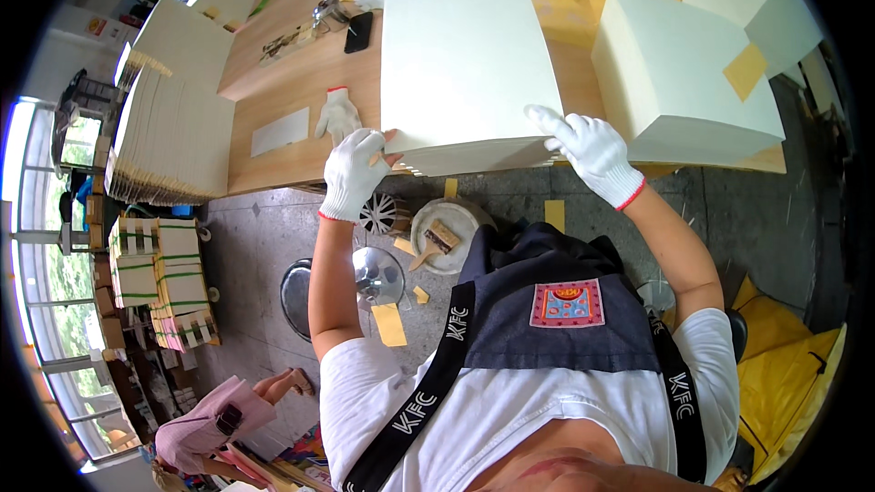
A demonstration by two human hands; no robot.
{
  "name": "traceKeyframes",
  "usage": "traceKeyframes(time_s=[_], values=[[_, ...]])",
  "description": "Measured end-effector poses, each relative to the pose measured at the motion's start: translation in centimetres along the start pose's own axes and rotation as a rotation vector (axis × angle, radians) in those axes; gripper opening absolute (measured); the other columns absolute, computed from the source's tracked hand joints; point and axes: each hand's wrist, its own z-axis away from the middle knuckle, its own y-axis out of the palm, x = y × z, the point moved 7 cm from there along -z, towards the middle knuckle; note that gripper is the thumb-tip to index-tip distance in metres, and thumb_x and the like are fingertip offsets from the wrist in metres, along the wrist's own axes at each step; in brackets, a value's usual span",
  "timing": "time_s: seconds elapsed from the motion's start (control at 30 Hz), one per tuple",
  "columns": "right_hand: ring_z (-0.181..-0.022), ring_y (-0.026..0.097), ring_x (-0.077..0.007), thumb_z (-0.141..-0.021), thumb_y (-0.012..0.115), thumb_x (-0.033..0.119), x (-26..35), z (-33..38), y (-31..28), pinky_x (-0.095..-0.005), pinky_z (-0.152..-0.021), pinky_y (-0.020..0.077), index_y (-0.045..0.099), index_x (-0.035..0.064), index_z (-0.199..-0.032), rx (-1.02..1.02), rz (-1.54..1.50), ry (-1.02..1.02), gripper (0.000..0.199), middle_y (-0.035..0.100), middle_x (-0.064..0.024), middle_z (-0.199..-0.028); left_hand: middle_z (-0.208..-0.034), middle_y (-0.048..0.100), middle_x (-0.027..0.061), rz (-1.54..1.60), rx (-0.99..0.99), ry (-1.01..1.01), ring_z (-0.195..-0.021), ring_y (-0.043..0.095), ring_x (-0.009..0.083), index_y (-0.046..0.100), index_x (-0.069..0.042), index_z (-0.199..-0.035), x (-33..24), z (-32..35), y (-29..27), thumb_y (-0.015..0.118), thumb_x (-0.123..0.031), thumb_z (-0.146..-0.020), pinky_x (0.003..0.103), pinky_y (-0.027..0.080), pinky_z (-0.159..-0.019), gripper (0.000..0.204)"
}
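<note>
We note the task's thing, a thick stack of large white paper sheets [469, 55], on the light-brown wooden tabletop [264, 96], directly before the wearer. The left hand [353, 173], in a white knitted glove with a red cuff, sits at the stack's near left corner, fingers curled inward, some fingertips bare; whether it pinches any sheets we cannot tell. The right hand [594, 157], gloved alike, reaches the near right corner with fingers extended, closed round nothing we can see. The stack's near face looks stepped toward its left end. Our judgement: we do best to work both corners evenly, bare tips feeling for single edges, gloved fingers pressing lightly so nothing creases or skews. Left of the stack lies a spare white glove [338, 115]; right of it stands a tall white paper block [674, 64], worth keeping elbows off.
</note>
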Motion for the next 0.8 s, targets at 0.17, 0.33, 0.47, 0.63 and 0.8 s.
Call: traceKeyframes(time_s=[0.17,0.33,0.47,0.63,0.8], values=[[-0.068,0.058,-0.0190,-0.081,0.070,0.008,0.3,0.0,-0.3,-0.0333,-0.062,0.0499,0.052,0.0264,-0.150,-0.008,-0.053,0.008,0.073,0.053,-0.0009,-0.075,-0.088,0.067,0.0068,0.058,-0.007,-0.003,-0.077,0.067,0.0291,0.068,-0.010,-0.088,0.2,-0.1,-0.2,0.087,-0.023,-0.074,0.040,0.053,-0.065,0.027],[-0.069,0.059,-0.0199,-0.082,0.068,0.006,0.3,0.3,-0.2,-0.0337,-0.062,0.0505,0.050,0.0279,-0.151,-0.020,-0.085,0.018,0.075,0.053,-0.0005,-0.075,-0.085,0.065,0.0086,0.136,0.051,-0.100,-0.073,0.066,0.0316,0.065,-0.007,-0.085,0.6,-0.2,-0.2,0.088,-0.020,-0.074,0.039,0.052,-0.065,0.029],[-0.064,0.058,-0.0210,-0.086,0.070,0.013,0.1,0.8,1.0,-0.0349,-0.057,0.0493,0.048,0.0287,-0.151,-0.055,-0.069,0.021,0.071,0.053,-0.0014,-0.074,-0.085,0.064,0.0099,0.110,0.116,-0.177,-0.084,0.066,0.0315,0.073,-0.010,-0.099,0.0,-0.3,-0.3,0.085,-0.021,-0.077,0.040,0.053,-0.073,0.028],[-0.062,0.061,-0.0225,-0.094,0.067,0.031,0.4,0.8,0.6,-0.0361,-0.054,0.0495,0.049,0.0245,-0.150,-0.069,0.024,0.016,0.059,0.058,-0.0058,-0.078,-0.112,0.074,0.0065,-0.322,0.438,-0.084,-0.103,0.069,0.0288,0.075,-0.014,-0.114,-0.1,-4.9,0.1,0.081,-0.033,-0.080,0.042,0.054,-0.089,0.039],[-0.075,0.067,-0.0288,-0.096,0.062,0.045,-0.5,2.9,-1.4,-0.0417,-0.067,0.0531,0.038,0.0234,-0.158,-0.047,-0.117,0.037,0.070,0.067,-0.0103,-0.092,-0.108,0.073,0.0109,0.037,-0.011,0.430,-0.103,0.068,0.0313,0.074,-0.012,-0.113,-21.8,-15.5,-1.5,0.077,-0.025,-0.084,0.040,0.055,-0.087,0.031]])
